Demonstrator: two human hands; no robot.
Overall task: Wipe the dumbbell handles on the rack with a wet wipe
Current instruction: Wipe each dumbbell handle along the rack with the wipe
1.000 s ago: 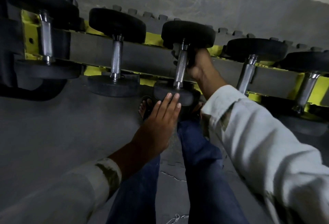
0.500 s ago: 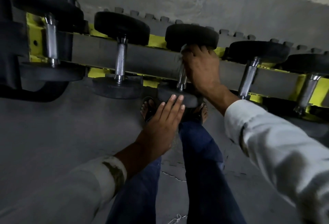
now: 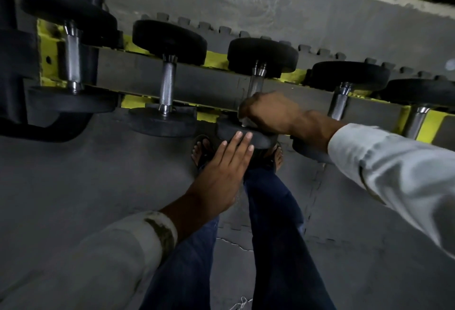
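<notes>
Currently the dumbbell (image 3: 262,54) under work is sitting third from the left on the rack (image 3: 209,80). Its long axis is running across the rails, one black head pointing away toward the wall and the other pointing back toward the person. Its handle (image 3: 256,83) is bridging the grey rail, with only the far part showing.

Right hand (image 3: 273,112): the grip is closing fully around the near part of the handle, fingers curling over it, knuckles facing up. A pale scrap is peeking out at the lower edge of the fist, as far as I can tell the wet wipe (image 3: 246,121); most of it is being hidden by the fingers.

Left hand (image 3: 226,169): the grip is lying open, fingers straight and together, fingertips resting on the near head of the same dumbbell. It is holding nothing.

Surroundings: two more dumbbells are lying to the left, their knurled handles (image 3: 167,88) bare, and two more to the right (image 3: 341,102), all parallel to the first. The right forearm, in a white sleeve (image 3: 394,169), is crossing over the near head of the right-hand neighbour and hiding part of it. Below, sandalled feet (image 3: 202,149) and jeans-clad legs (image 3: 270,211) are standing on the grey interlocking floor mat (image 3: 73,186), close against the rack.
</notes>
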